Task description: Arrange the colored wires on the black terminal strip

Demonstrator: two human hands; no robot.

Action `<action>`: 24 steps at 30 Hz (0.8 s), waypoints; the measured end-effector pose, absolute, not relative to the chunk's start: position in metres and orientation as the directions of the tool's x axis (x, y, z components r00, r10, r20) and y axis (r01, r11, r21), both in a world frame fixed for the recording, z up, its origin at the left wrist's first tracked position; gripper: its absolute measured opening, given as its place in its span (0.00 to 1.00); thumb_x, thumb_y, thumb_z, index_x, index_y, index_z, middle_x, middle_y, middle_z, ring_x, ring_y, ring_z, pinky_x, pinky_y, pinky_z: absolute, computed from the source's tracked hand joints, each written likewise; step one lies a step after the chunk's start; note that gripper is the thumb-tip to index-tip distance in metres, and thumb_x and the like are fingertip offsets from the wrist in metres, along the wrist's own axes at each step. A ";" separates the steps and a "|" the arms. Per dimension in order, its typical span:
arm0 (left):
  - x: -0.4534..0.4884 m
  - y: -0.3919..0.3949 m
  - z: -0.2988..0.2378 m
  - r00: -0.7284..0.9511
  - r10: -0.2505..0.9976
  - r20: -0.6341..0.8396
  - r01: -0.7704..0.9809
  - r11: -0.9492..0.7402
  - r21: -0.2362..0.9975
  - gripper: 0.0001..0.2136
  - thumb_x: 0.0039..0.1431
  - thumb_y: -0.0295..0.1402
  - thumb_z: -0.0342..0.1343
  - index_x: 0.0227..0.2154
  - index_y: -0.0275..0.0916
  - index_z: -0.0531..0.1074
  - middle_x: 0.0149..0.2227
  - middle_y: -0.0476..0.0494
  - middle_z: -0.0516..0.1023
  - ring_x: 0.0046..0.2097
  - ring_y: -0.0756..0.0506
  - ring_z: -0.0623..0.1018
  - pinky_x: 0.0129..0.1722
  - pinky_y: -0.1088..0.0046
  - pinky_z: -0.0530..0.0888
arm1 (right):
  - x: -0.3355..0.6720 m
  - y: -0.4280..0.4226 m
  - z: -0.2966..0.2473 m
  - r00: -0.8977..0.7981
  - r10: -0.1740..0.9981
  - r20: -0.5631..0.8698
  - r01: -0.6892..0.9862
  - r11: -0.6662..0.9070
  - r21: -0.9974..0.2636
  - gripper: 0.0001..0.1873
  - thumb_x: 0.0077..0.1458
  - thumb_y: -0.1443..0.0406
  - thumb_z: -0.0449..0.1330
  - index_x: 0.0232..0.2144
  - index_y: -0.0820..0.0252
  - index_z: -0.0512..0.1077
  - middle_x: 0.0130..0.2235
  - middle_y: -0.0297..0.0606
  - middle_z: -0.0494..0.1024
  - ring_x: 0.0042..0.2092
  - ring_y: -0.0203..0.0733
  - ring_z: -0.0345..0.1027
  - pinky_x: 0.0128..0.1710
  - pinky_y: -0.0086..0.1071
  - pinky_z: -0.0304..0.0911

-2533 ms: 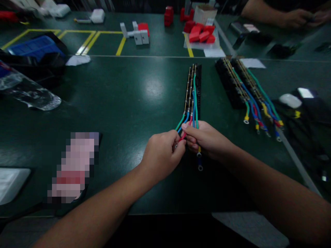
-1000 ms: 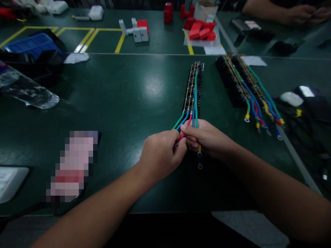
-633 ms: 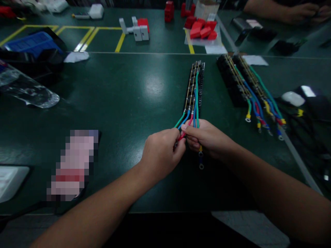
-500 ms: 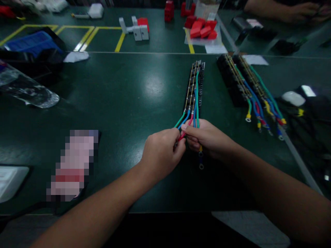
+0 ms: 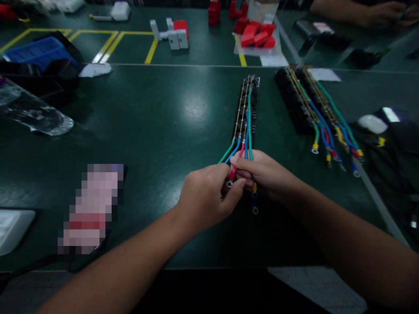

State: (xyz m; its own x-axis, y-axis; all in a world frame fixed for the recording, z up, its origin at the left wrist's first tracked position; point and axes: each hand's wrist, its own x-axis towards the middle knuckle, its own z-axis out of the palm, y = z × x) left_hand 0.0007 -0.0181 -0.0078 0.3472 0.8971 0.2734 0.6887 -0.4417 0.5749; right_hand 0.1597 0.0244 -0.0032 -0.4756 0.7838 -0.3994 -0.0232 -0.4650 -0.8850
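Note:
A long black terminal strip point(image 5: 246, 107) lies on the dark green table point(image 5: 157, 131), running away from me. Green, blue and red wires point(image 5: 244, 146) with ring lugs trail from its near end. My left hand point(image 5: 206, 198) is closed, pinching the red wire's lug point(image 5: 230, 182) between thumb and fingers. Touching it on the right, my right hand point(image 5: 262, 174) is wrapped round the other wires; a yellow and a blue lug point(image 5: 254, 200) hang below its fingers.
Two more wired black strips point(image 5: 306, 104) lie to the right, beside black cables and a white object point(image 5: 373, 124). Red blocks point(image 5: 257, 35), grey brackets point(image 5: 173, 37), a blue tray point(image 5: 34, 52) and a plastic bag point(image 5: 32, 115) stand farther off. Another person's hands point(image 5: 376, 11) work at the far right.
My left thumb has slid right along the red wire, and its ring lug now shows between my hands. The view has tilted slightly; the strip has not moved.

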 end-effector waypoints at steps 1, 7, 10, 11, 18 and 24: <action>0.001 -0.018 -0.007 0.351 0.895 0.274 0.685 -0.445 0.577 0.14 0.62 0.42 0.50 0.26 0.38 0.66 0.23 0.50 0.69 0.24 0.51 0.66 0.25 0.73 0.59 | 0.160 0.024 -0.003 -0.478 0.783 -0.399 -0.020 -0.464 -0.886 0.18 0.59 0.63 0.56 0.19 0.61 0.60 0.15 0.26 0.59 0.16 0.26 0.51 0.16 0.22 0.47; 0.002 -0.021 -0.007 0.374 0.883 0.283 0.677 -0.468 0.568 0.12 0.62 0.41 0.51 0.28 0.38 0.66 0.24 0.49 0.71 0.25 0.50 0.67 0.25 0.72 0.60 | 0.161 0.025 -0.004 -0.482 0.786 -0.388 -0.030 -0.457 -0.889 0.18 0.58 0.62 0.56 0.18 0.60 0.60 0.15 0.26 0.59 0.16 0.27 0.50 0.15 0.22 0.48; 0.002 -0.021 -0.007 0.389 0.875 0.287 0.675 -0.483 0.558 0.11 0.62 0.40 0.50 0.29 0.38 0.67 0.25 0.49 0.71 0.25 0.50 0.67 0.25 0.72 0.60 | 0.162 0.025 -0.005 -0.484 0.780 -0.397 -0.021 -0.464 -0.885 0.19 0.59 0.63 0.56 0.18 0.60 0.60 0.15 0.27 0.59 0.17 0.27 0.50 0.15 0.22 0.47; 0.002 -0.021 -0.008 0.395 0.873 0.286 0.676 -0.487 0.553 0.11 0.62 0.40 0.50 0.29 0.38 0.67 0.25 0.49 0.71 0.25 0.50 0.67 0.25 0.72 0.59 | 0.161 0.025 -0.005 -0.485 0.779 -0.398 -0.020 -0.465 -0.885 0.19 0.59 0.63 0.56 0.18 0.60 0.60 0.15 0.27 0.59 0.16 0.27 0.50 0.15 0.22 0.47; 0.002 -0.022 -0.007 0.418 0.864 0.281 0.673 -0.502 0.543 0.10 0.62 0.39 0.51 0.30 0.38 0.66 0.24 0.50 0.70 0.25 0.49 0.66 0.25 0.71 0.59 | 0.162 0.026 -0.006 -0.486 0.778 -0.397 -0.029 -0.469 -0.883 0.19 0.59 0.64 0.55 0.16 0.60 0.60 0.14 0.27 0.59 0.16 0.27 0.50 0.16 0.23 0.47; 0.003 -0.022 -0.007 0.429 0.865 0.261 0.686 -0.500 0.529 0.09 0.62 0.39 0.50 0.31 0.38 0.66 0.25 0.49 0.70 0.26 0.49 0.68 0.25 0.70 0.60 | 0.162 0.027 -0.006 -0.477 0.777 -0.410 -0.027 -0.480 -0.877 0.20 0.59 0.64 0.54 0.16 0.60 0.60 0.14 0.28 0.59 0.16 0.28 0.50 0.16 0.23 0.48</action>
State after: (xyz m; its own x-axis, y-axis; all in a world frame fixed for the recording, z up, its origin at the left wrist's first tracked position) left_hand 0.0025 -0.0221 -0.0070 0.4293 0.8647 0.2608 0.6860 -0.5001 0.5286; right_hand 0.1616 0.0266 -0.0064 -0.4773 0.7771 -0.4103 -0.0267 -0.4795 -0.8771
